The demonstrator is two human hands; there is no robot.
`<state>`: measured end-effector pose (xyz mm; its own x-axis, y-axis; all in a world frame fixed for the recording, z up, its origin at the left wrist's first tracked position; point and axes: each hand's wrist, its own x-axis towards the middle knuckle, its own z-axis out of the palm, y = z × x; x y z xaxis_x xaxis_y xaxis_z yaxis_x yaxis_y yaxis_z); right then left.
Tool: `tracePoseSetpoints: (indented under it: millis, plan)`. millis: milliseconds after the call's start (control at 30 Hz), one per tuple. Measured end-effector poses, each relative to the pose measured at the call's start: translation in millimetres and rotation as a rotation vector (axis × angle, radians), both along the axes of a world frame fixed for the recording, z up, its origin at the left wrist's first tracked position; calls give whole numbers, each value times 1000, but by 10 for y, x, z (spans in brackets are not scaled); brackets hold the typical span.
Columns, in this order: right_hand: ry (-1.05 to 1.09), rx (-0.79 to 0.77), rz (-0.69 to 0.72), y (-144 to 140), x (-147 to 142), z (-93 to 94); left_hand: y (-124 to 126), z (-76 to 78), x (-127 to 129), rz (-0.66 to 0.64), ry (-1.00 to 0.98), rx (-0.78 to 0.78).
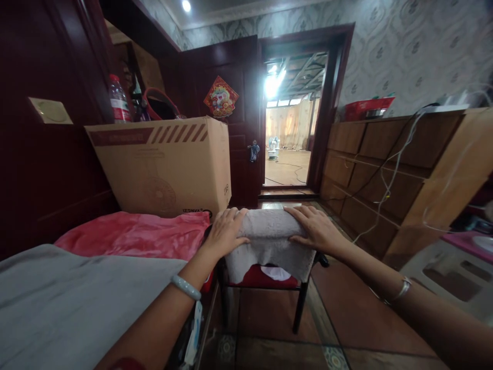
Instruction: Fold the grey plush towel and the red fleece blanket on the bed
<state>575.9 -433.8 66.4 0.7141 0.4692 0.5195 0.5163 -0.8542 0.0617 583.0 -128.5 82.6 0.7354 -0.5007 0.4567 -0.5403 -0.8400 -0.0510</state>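
Observation:
A grey fleecy cloth [269,231] hangs over the backrest of a black-framed chair [301,308] with a red seat. My left hand [227,231] grips the left end of the draped backrest, fingers over the top and thumb on the near side. At the right end, my right hand [314,228] holds it in the same way. The far-side fingertips of both hands are partly hidden. Below the cloth's lower edge, a white item [276,273] shows against the red seat.
Left of the chair is a bed with a grey cover [96,298] and a pink blanket [142,234]. Behind it stands a large cardboard box [162,169]. A wooden cabinet [389,180] with hanging cables lines the right, beside a plastic stool [447,277]. Ahead is an open doorway [288,190].

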Motion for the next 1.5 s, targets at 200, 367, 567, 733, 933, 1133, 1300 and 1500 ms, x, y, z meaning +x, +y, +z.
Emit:
tracePoseSetpoints:
  millis: [200, 367, 567, 733, 933, 1133, 1300, 1500]
  plan:
    - [-45, 9, 47, -56, 39, -86, 22, -59, 108, -3, -46, -31]
    - [-24, -8, 95, -77, 19, -34, 112, -14, 61, -51, 38, -4]
    - [25, -38, 130, -118, -88, 69, 493, -63, -259, 42, 105, -3]
    - [119, 8, 95, -100, -75, 110, 926, -235, -663, 158, 159, -61]
    - [143, -7, 106, -127, -10, 108, 1633, -624, -1274, 237, 363, -84]
    - [34, -160, 4, -26, -29, 197, 2648, -1120, -2061, 301, 328, -120]
    - [-28, -159, 138, 599, -138, 344, 3213, -1314, -2698, 447, 208, -168]
    - [7, -73, 614, 1947, -511, -65, 3386, -1350, -3794, 776, 201, -180]
